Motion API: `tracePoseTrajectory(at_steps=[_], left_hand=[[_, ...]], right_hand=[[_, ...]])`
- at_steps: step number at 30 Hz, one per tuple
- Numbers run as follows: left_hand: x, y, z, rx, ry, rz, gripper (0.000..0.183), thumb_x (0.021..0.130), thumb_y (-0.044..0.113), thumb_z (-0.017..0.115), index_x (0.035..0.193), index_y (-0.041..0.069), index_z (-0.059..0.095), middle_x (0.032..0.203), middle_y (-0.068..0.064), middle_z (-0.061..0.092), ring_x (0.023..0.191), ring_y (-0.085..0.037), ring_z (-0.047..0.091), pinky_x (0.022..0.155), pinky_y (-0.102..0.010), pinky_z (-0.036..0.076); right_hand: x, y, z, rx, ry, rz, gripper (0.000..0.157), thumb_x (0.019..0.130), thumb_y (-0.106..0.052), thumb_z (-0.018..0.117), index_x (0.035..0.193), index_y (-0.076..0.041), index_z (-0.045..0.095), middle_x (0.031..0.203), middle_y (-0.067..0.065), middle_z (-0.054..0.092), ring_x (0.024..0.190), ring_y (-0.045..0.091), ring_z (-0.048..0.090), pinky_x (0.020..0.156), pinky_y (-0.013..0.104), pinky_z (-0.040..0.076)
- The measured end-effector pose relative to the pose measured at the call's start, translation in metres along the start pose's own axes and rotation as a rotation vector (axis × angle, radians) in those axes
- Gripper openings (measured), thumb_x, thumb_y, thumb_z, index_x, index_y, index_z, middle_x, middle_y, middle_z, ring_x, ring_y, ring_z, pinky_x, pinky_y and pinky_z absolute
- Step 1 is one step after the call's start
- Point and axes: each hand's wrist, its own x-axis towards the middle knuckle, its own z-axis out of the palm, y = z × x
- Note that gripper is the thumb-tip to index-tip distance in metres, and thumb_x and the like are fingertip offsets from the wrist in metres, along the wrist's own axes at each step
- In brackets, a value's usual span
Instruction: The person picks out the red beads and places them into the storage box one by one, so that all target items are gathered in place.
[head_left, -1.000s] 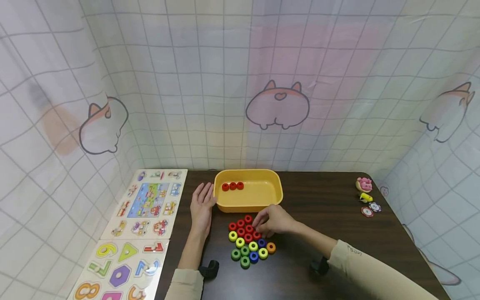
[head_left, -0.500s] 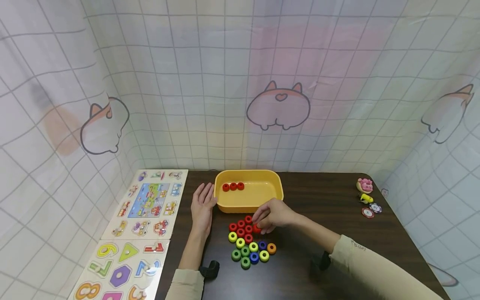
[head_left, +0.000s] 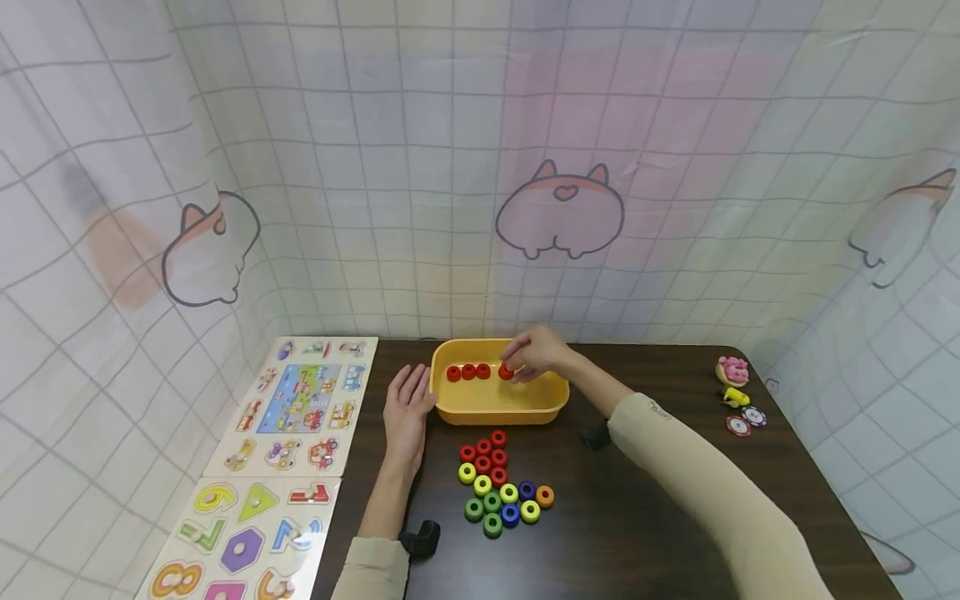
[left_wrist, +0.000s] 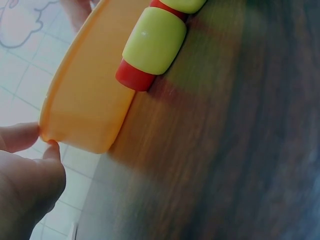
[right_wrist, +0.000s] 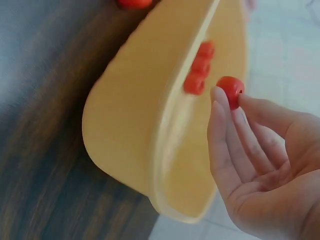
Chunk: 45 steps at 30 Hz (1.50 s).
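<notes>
My right hand point(head_left: 538, 352) pinches a red bead point(right_wrist: 230, 91) between thumb and fingertips, held over the inside of a yellow plastic tray point(head_left: 498, 417). Three red beads point(head_left: 468, 372) sit in a row in the tray, just left of the held one. At the tray's left side my left hand point(head_left: 405, 421) lies with straight fingers, its thumb tip touching the rim point(left_wrist: 44, 132). In front of the tray, on the dark table, is a cluster of round holed beads: red point(head_left: 483, 463), yellow point(head_left: 508, 493), green point(head_left: 492, 525), blue point(head_left: 510, 516) and one orange point(head_left: 545, 497).
Two wooden puzzle boards point(head_left: 300, 400) point(head_left: 240, 542) lie along the table's left side. Near the right edge are a pink figure point(head_left: 732, 371), a small yellow toy point(head_left: 735, 397) and two poker chips point(head_left: 738, 426). A patterned curtain point(head_left: 405, 208) surrounds the table.
My right hand has lifted a red bead from the right side of the cluster and carried it up and over into the tray area. The left hand stays in place.
</notes>
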Motion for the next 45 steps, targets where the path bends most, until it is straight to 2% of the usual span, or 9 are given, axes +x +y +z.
tracePoseTrajectory(at_steps=[7, 12, 18, 22, 27, 30, 36, 41, 45], left_hand=[[-0.003, -0.004, 0.006, 0.02, 0.002, 0.009, 0.067, 0.091, -0.015, 0.054, 0.147, 0.014, 0.032, 0.148, -0.009, 0.044, 0.138, -0.023, 0.042, 0.111, -0.045, 0.034], [-0.002, -0.006, 0.01, 0.018, -0.004, 0.005, 0.067, 0.091, -0.015, 0.054, 0.147, 0.014, 0.033, 0.147, -0.009, 0.045, 0.138, -0.022, 0.043, 0.112, -0.047, 0.032], [-0.001, 0.003, 0.013, -0.023, -0.021, -0.007, 0.068, 0.091, -0.019, 0.051, 0.148, 0.011, 0.03, 0.149, -0.013, 0.041, 0.141, -0.027, 0.037, 0.113, -0.049, 0.029], [0.001, 0.008, 0.012, -0.026, -0.019, -0.014, 0.068, 0.091, -0.019, 0.05, 0.149, 0.009, 0.029, 0.15, -0.014, 0.039, 0.142, -0.028, 0.036, 0.114, -0.049, 0.028], [0.004, 0.011, 0.008, -0.017, -0.014, -0.006, 0.067, 0.091, -0.019, 0.05, 0.149, 0.01, 0.029, 0.15, -0.013, 0.04, 0.142, -0.028, 0.035, 0.114, -0.048, 0.029], [0.002, 0.018, 0.009, -0.022, -0.031, -0.007, 0.068, 0.091, -0.019, 0.049, 0.149, 0.008, 0.026, 0.151, -0.016, 0.037, 0.144, -0.031, 0.031, 0.115, -0.05, 0.026], [0.001, 0.02, 0.009, 0.0, -0.023, -0.018, 0.067, 0.092, -0.017, 0.05, 0.15, 0.008, 0.027, 0.152, -0.016, 0.036, 0.143, -0.03, 0.033, 0.113, -0.045, 0.03], [-0.001, 0.017, 0.007, -0.004, -0.022, -0.022, 0.067, 0.092, -0.016, 0.051, 0.149, 0.009, 0.027, 0.152, -0.016, 0.036, 0.143, -0.03, 0.032, 0.111, -0.042, 0.033], [-0.004, 0.014, 0.006, -0.002, -0.023, -0.024, 0.068, 0.092, -0.015, 0.053, 0.15, 0.009, 0.027, 0.152, -0.016, 0.036, 0.143, -0.031, 0.032, 0.112, -0.043, 0.033]], right_hand=[[0.036, 0.025, 0.008, -0.059, 0.141, 0.052, 0.021, 0.087, 0.0, 0.07, 0.107, 0.003, 0.072, 0.096, 0.017, 0.073, 0.082, 0.038, 0.072, 0.075, 0.047, 0.059], [0.039, 0.034, 0.013, -0.06, 0.181, 0.071, 0.022, 0.087, 0.003, 0.067, 0.108, 0.001, 0.072, 0.1, 0.019, 0.073, 0.083, 0.036, 0.072, 0.075, 0.045, 0.06], [0.013, 0.02, 0.012, -0.055, 0.176, -0.021, 0.027, 0.088, 0.001, 0.066, 0.114, 0.004, 0.069, 0.113, 0.022, 0.068, 0.09, 0.036, 0.071, 0.08, 0.047, 0.058], [-0.011, 0.004, 0.011, -0.072, 0.128, -0.118, 0.022, 0.089, -0.001, 0.067, 0.11, 0.0, 0.071, 0.106, 0.018, 0.071, 0.092, 0.037, 0.07, 0.083, 0.05, 0.057], [-0.041, -0.007, 0.02, -0.138, 0.048, -0.216, 0.015, 0.088, -0.004, 0.07, 0.103, -0.005, 0.074, 0.101, 0.013, 0.073, 0.086, 0.032, 0.072, 0.078, 0.049, 0.058], [-0.055, -0.004, 0.03, -0.138, -0.034, -0.218, 0.014, 0.087, -0.005, 0.071, 0.101, -0.004, 0.075, 0.1, 0.016, 0.073, 0.082, 0.031, 0.073, 0.075, 0.049, 0.059], [-0.074, 0.015, 0.052, -0.157, -0.178, -0.157, 0.018, 0.087, -0.005, 0.071, 0.105, -0.004, 0.075, 0.103, 0.017, 0.072, 0.081, 0.031, 0.073, 0.071, 0.048, 0.06], [-0.077, 0.036, 0.069, -0.229, -0.183, -0.155, 0.019, 0.087, -0.003, 0.071, 0.104, -0.009, 0.076, 0.101, 0.009, 0.074, 0.076, 0.03, 0.072, 0.066, 0.044, 0.061], [-0.077, 0.049, 0.078, -0.225, -0.163, -0.146, 0.019, 0.088, -0.002, 0.07, 0.102, -0.012, 0.077, 0.1, 0.006, 0.074, 0.072, 0.029, 0.072, 0.065, 0.044, 0.061]])
